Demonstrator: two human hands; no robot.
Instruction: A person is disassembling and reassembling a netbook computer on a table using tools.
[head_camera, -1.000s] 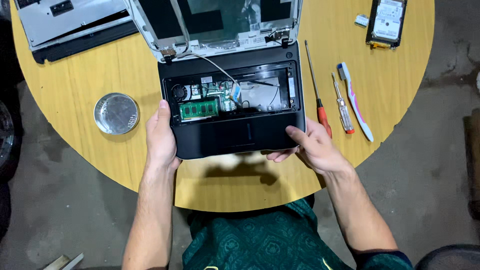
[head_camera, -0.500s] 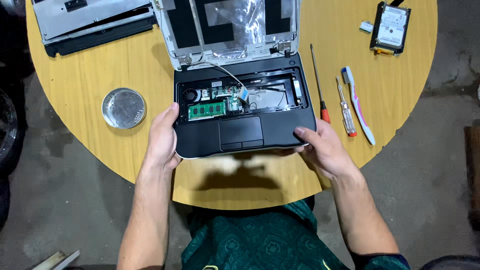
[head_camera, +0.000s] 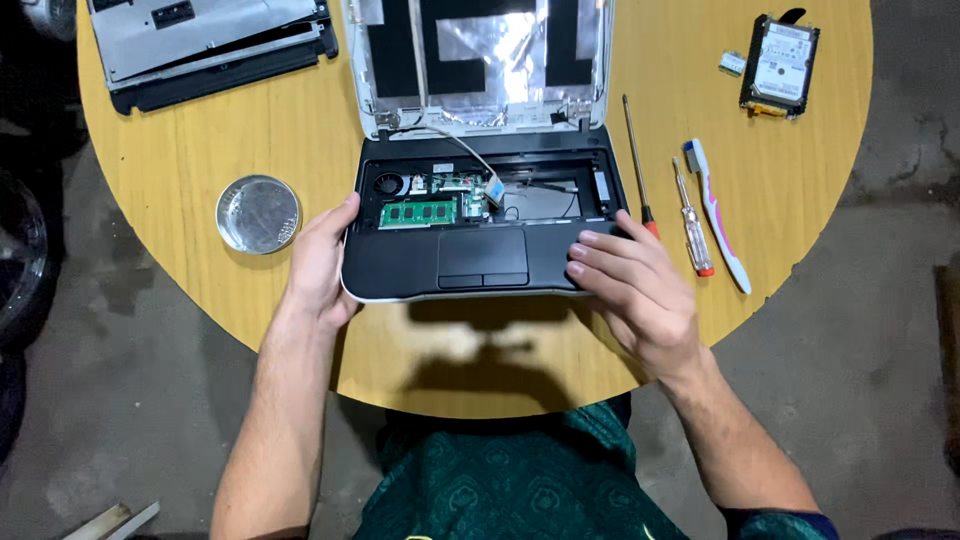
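Note:
A small black laptop (head_camera: 480, 262) lies open on the round wooden table (head_camera: 200, 290), its keyboard gone so a green memory stick (head_camera: 418, 213), a fan and loose cables show. Its lid (head_camera: 480, 60) lies back, bare of a screen, with silver foil inside. My left hand (head_camera: 322, 262) grips the laptop's left front edge. Over the right front corner, my right hand (head_camera: 630, 285) rests with fingers spread flat on the palm rest.
A round metal dish (head_camera: 258, 213) sits left of the laptop. To the right lie two screwdrivers (head_camera: 690, 215) and a white and pink toothbrush (head_camera: 718, 215). A hard drive (head_camera: 780, 65) is at the far right, a detached grey panel (head_camera: 205, 40) at the far left.
The laptop has slid a little toward the table's front edge. My right hand has come off the right front corner grip and now lies flat on top with fingers spread.

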